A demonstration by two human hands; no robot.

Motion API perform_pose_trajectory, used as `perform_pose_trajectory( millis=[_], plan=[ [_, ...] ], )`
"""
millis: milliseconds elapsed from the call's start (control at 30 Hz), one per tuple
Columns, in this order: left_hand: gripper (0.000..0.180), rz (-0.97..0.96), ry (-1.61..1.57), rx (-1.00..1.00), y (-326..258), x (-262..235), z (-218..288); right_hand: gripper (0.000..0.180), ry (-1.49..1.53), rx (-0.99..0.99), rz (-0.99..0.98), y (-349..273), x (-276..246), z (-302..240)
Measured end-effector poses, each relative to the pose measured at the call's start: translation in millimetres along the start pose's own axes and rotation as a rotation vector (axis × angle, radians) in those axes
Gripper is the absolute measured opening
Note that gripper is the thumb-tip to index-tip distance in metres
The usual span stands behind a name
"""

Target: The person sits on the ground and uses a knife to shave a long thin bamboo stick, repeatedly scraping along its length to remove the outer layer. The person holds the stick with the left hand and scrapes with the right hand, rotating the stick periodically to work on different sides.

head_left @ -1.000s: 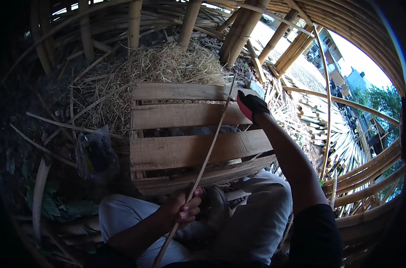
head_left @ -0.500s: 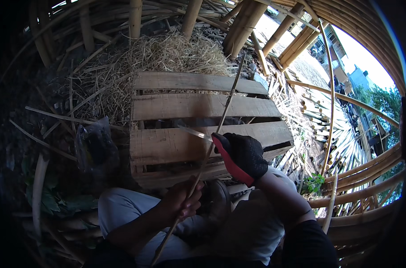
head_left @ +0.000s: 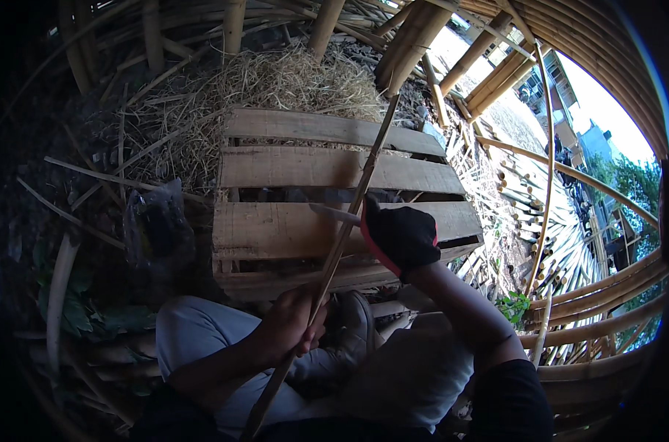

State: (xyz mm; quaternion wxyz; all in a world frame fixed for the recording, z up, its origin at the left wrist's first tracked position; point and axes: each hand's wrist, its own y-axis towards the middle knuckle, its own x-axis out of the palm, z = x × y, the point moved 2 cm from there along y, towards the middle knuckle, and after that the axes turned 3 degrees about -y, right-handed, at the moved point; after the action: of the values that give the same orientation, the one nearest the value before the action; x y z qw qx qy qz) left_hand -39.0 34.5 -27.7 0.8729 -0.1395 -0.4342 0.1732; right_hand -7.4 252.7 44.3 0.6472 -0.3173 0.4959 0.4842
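Observation:
A long, thin bamboo strip slants from my lap up over the wooden slatted crate. Bare and closed, my left hand grips the strip low down, above my legs. My right hand, in a black glove with red trim, is closed around a knife whose handle is hidden in the fist. The knife's blade points left and crosses the strip at its middle, touching or very near it. Beneath the blade are the boards of the crate.
Dry shavings are heaped behind the crate. A clear plastic bag with something dark inside lies to its left. Upright bamboo poles stand at the back, and cut bamboo pieces lie outside on the right. My boot is near the crate's front.
The strip has turned so its wider face shows more. My right hand and the knife have shifted slightly right, with the wrist rotated. My left hand keeps its hold.

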Motion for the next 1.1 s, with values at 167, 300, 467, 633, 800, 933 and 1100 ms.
perform_pose_trajectory(
  millis=[167,300,467,633,800,933,1100],
  plan=[
    [0.034,0.011,0.081,0.025,-4,4,3,0.038,0.110,0.092,-0.106,21,-6,22],
    [0.034,-0.003,0.052,0.012,1,-1,1,0.042,0.206,-0.090,-0.293,-10,-22,-9],
    [0.034,0.011,0.182,0.088,2,1,-8,0.042,0.752,-0.362,-0.377,-28,-26,-13],
    [0.036,-0.022,0.305,0.139,-4,2,-8,0.042,0.727,-0.490,-0.094,-36,-3,-8],
    [0.037,-0.067,0.308,0.191,-9,3,0,0.041,0.652,-0.433,-0.035,-33,4,-18],
    [0.036,-0.092,0.241,0.170,-9,-2,1,0.032,0.959,-0.167,-0.054,-27,9,-16],
    [0.036,-0.143,0.257,0.075,-10,-6,2,0.029,1.430,0.315,-0.281,-12,8,-6]
  ],
)
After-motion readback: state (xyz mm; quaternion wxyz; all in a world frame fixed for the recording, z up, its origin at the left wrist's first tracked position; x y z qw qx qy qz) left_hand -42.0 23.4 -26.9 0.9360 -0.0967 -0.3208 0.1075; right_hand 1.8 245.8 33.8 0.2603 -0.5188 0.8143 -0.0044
